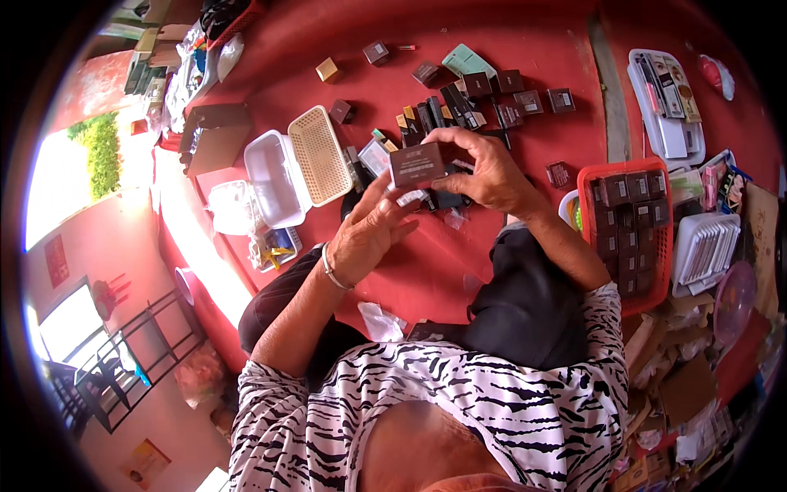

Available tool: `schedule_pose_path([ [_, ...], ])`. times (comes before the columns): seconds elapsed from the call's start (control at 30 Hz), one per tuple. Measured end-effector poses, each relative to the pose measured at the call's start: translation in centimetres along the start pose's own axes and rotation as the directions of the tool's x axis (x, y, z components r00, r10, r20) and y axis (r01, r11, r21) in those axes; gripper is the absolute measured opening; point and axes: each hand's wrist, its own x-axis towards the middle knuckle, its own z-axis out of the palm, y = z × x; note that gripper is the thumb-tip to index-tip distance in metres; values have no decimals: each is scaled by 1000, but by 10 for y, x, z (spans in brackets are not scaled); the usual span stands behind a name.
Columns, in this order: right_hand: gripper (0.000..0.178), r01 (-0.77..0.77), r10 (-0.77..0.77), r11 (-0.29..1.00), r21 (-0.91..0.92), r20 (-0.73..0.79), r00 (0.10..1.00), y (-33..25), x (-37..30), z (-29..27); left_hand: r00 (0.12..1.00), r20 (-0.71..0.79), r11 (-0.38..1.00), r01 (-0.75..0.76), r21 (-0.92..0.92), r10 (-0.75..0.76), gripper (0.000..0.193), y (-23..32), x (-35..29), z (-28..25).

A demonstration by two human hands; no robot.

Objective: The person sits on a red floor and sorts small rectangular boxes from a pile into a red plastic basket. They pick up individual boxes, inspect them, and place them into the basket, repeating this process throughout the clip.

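A small dark brown printed box is held up over the red surface. My right hand grips its right side between thumb and fingers. My left hand, with a bracelet at the wrist, is at the box's lower left. Its fingers are stretched and apart, and the index fingertip is near or touching the box edge. Beyond and partly behind the hands lies a pile of slim dark boxes. More small brown boxes are spread to the right of that pile, and a green card lies behind it.
At right, a red basket holds rows of brown boxes. Past it are white trays of packaged items. At left stand a white plastic tub, a cream basket and a cardboard box. Cardboard and plastic scraps lie lower right.
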Motion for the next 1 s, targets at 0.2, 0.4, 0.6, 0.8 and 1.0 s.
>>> schedule_pose_path([
  [0.2,26,-334,323,847,413,97,941,22,-4,27,959,34,811,-257,526,282,83,-10,9,2],
  [0.4,27,-262,254,942,211,63,965,43,-3,37,998,-54,937,-16,350,37,58,-14,3,6],
  [0.6,37,-20,16,962,-272,-16,1000,56,3,31,997,-70,987,-18,-160,6,48,-15,1,-2],
  [0.8,85,118,-28,910,-398,226,974,38,-7,25,995,-74,998,-62,12,63,47,-14,3,-6],
  [1.0,68,213,-169,821,-529,130,977,27,-10,33,978,-187,981,-57,184,92,40,-19,7,1],
])
